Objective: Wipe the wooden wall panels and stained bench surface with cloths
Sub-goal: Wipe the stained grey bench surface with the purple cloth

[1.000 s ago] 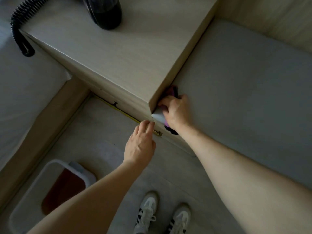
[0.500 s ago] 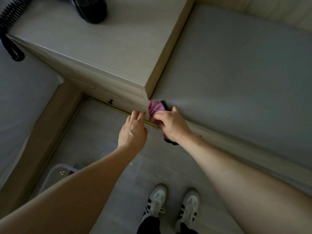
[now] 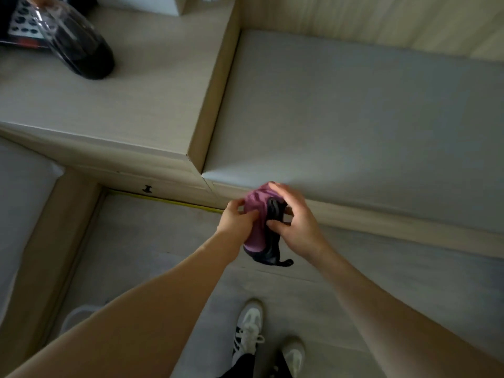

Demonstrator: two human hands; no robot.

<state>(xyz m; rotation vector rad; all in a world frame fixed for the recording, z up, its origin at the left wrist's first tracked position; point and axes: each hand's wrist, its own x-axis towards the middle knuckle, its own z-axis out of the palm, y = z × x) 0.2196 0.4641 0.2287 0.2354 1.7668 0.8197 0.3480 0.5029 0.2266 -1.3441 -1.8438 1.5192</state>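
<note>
Floor (image 3: 152, 257): pale wood-look boards; two white shoes (image 3: 246, 331) at the bottom edge.
Left hand (image 3: 236, 221): fingers pinched shut on the purple side of the cloth.
Right hand (image 3: 296, 221): curled closed around the dark side of the cloth.
Cloth (image 3: 261, 227): bunched, purple and black, crumpled; held between both hands in the air, in front of the bench edge; a dark tail hangs below.
Bench (image 3: 354, 118): grey, flat surface, light wooden front strip.
Cabinet (image 3: 131, 105): higher pale wooden block, left of bench, touching it.
Bottle (image 3: 79, 47): on the cabinet, clear, dark liquid.
Wall panels (image 3: 381, 20): light wood, behind bench.
</note>
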